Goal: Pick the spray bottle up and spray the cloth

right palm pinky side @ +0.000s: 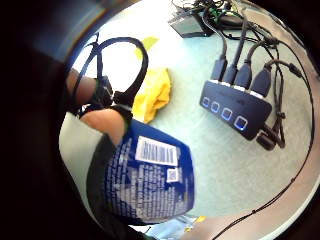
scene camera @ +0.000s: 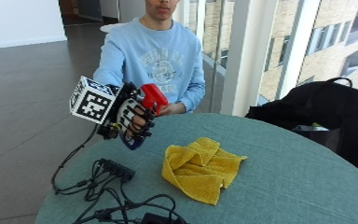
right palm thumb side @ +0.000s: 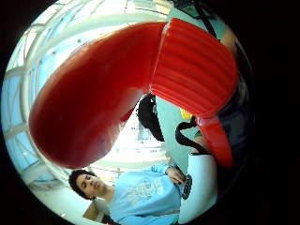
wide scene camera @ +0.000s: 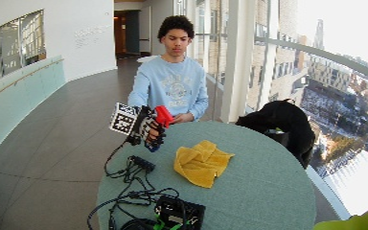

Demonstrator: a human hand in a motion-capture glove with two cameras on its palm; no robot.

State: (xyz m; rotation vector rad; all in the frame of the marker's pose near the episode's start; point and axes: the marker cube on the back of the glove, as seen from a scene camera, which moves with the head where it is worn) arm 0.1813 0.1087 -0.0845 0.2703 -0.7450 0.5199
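Hand: the right hand is wrapped around the spray bottle, holding it up off the table.
Done: bottle picked up.
Cloth: the yellow cloth lies below the hand, off to one side.
Left: aim and spray.

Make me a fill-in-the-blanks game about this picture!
1. The gloved right hand holds a spray bottle with a ____ top.
2. The ____ cloth lies crumpled on the table.
3. The bottle is held up ____ the table, not standing on it.
4. Black cables lie ____ the cloth, apart from it.

Missing words: red; yellow; above; beside
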